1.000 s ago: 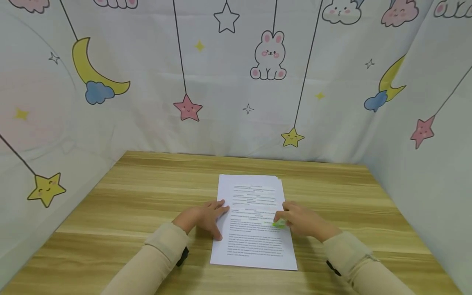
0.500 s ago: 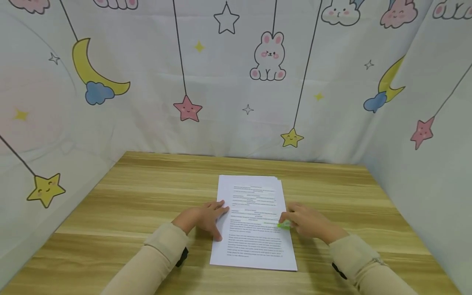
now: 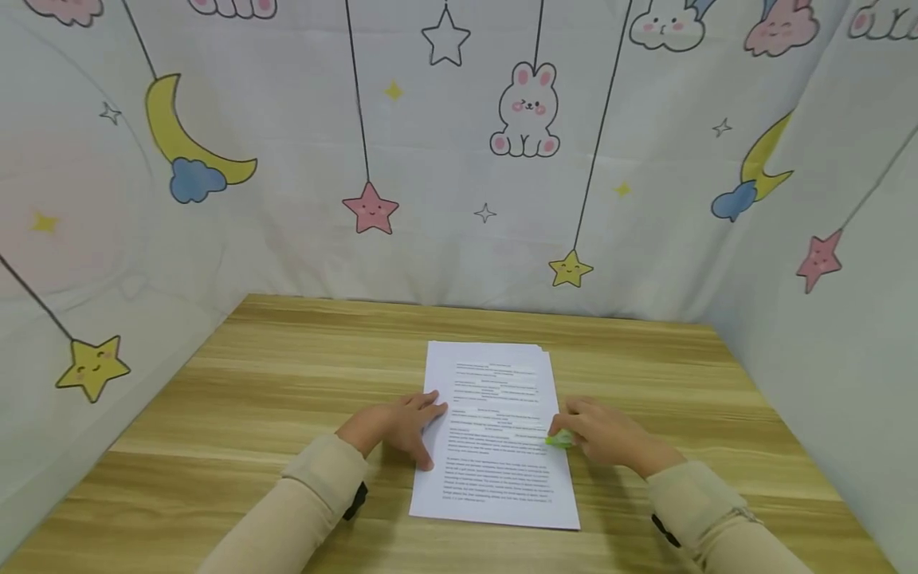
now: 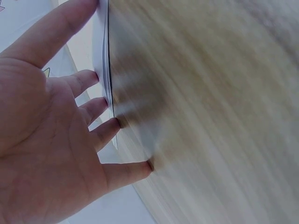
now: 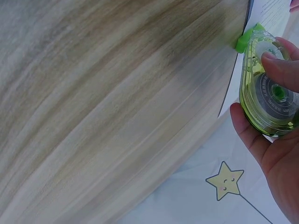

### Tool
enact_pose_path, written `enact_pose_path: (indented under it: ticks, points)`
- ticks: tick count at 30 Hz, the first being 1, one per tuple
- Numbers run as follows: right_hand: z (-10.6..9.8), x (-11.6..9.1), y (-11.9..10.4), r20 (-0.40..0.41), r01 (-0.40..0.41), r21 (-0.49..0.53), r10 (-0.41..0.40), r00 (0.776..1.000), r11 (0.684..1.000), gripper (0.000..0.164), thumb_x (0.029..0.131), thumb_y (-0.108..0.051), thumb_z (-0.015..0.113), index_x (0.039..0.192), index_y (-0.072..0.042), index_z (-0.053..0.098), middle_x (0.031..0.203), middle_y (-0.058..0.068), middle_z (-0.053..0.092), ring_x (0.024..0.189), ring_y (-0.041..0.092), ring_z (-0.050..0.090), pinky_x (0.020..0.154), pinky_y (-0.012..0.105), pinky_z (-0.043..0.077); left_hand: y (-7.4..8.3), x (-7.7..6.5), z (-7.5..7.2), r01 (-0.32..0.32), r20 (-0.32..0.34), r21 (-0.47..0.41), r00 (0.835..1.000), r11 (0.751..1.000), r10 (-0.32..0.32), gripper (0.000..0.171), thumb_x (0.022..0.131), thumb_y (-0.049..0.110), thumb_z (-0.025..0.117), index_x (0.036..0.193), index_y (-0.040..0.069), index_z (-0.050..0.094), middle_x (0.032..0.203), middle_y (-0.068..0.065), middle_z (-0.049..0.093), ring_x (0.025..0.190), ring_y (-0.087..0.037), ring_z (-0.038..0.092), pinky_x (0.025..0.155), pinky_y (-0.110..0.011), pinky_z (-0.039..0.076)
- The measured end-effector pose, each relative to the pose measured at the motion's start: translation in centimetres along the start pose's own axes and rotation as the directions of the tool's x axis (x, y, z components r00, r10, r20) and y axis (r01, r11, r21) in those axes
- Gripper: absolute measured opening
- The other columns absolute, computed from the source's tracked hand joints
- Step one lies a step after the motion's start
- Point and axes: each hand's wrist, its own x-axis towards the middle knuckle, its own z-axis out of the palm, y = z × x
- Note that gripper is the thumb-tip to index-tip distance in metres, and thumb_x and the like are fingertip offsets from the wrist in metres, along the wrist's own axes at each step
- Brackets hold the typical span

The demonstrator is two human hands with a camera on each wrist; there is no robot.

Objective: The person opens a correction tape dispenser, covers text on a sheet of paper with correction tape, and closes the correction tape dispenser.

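Observation:
A stack of printed paper sheets (image 3: 495,510) lies on the wooden table, with white blank strips breaking up the upper lines of text. Spread along its left edge, my left hand (image 3: 403,424) rests with thumb and some fingertips on the paper; the left wrist view shows the little finger touching the wood beside it. My right hand (image 3: 606,432) grips a clear green correction tape dispenser (image 5: 261,95) between thumb and fingers. Its bright green tip (image 5: 244,41) sits at the right edge of the top sheet, partway down the page. Fingers cover part of the dispenser in the head view.
The wood-grain table (image 3: 308,343) extends around the stack on every side. A white cloth backdrop (image 3: 445,263) with cartoon stars, moons and a rabbit rises along its back and both sides.
My right hand has slid the correction tape dispenser rightward along a text line to the sheet's right edge. The left hand and the paper stay in place.

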Motion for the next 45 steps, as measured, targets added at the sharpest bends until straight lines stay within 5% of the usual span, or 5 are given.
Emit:
enact_pose_path:
  ticks: [17, 25, 33, 45]
  points:
    - [-0.1, 0.0, 0.0, -0.008, 0.001, -0.01, -0.001, 1.0, 1.0, 0.027, 0.079, 0.002, 0.063, 0.091, -0.022, 0.067, 0.071, -0.009, 0.035, 0.065, 0.005, 0.03, 0.057, 0.017, 0.028, -0.5, -0.2, 0.0, 0.005, -0.015, 0.005, 1.0, 1.0, -0.005, 0.092, 0.073, 0.039, 0.075, 0.147, 0.018, 0.023, 0.156, -0.003, 0.011, 0.143, -0.029, 0.011, 0.11, -0.052, 0.021]
    - [-0.5, 0.2, 0.0, -0.065, -0.077, 0.128, 0.086, 0.994, 0.989, 0.032, 0.082, 0.001, 0.06, 0.103, -0.022, 0.066, 0.075, -0.01, 0.035, 0.069, 0.004, 0.028, 0.061, 0.018, 0.028, -0.7, -0.3, 0.1, 0.008, -0.012, -0.011, 1.0, 1.0, -0.008, 0.092, 0.073, 0.038, 0.075, 0.147, 0.019, 0.023, 0.156, -0.002, 0.011, 0.143, -0.028, 0.01, 0.111, -0.052, 0.02]
    - [-0.8, 2.9, -1.6, -0.022, -0.045, 0.06, 0.047, 0.999, 0.997, 0.028, 0.083, -0.008, 0.065, 0.106, -0.024, 0.065, 0.077, -0.008, 0.047, 0.067, 0.005, 0.035, 0.061, 0.018, 0.034, -0.6, -0.3, 0.0, 0.008, -0.027, -0.014, 1.0, 1.0, -0.008, 0.092, 0.072, 0.038, 0.076, 0.147, 0.019, 0.025, 0.156, -0.003, 0.012, 0.143, -0.029, 0.011, 0.11, -0.053, 0.02]
    - [0.6, 7.2, -4.0, 0.019, -0.013, 0.098, 0.011, 1.0, 0.995, 0.028, 0.085, -0.01, 0.063, 0.108, -0.026, 0.064, 0.077, -0.007, 0.048, 0.067, 0.005, 0.04, 0.061, 0.02, 0.037, -0.5, 0.1, 0.0, 0.0, -0.013, 0.018, 1.0, 1.0, 0.0, 0.091, 0.073, 0.043, 0.074, 0.147, 0.023, 0.024, 0.156, 0.001, 0.012, 0.143, -0.025, 0.012, 0.111, -0.05, 0.02]
